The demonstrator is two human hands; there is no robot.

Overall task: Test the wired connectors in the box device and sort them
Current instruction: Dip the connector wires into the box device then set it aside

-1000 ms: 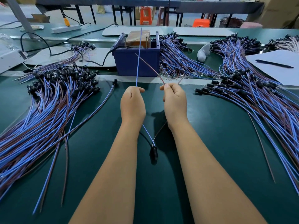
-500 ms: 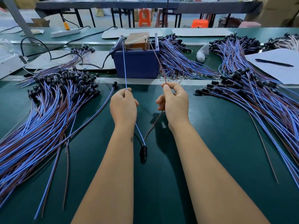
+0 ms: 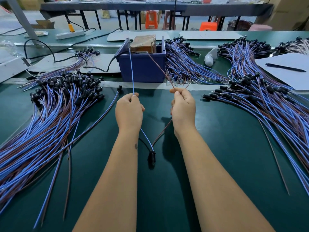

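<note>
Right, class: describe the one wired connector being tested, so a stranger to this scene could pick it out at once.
Start at the blue box device in the middle of the green bench. Two wires run from it towards the person: a blue wire pinched in the left hand and a brown wire in the right hand. They meet at a black connector between the forearms, apart from the heaps.

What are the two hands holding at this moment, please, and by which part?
One wired connector, by its leads: the left hand pinches the blue wire, the right hand the brown wire. Its black plug hangs unheld.
</note>
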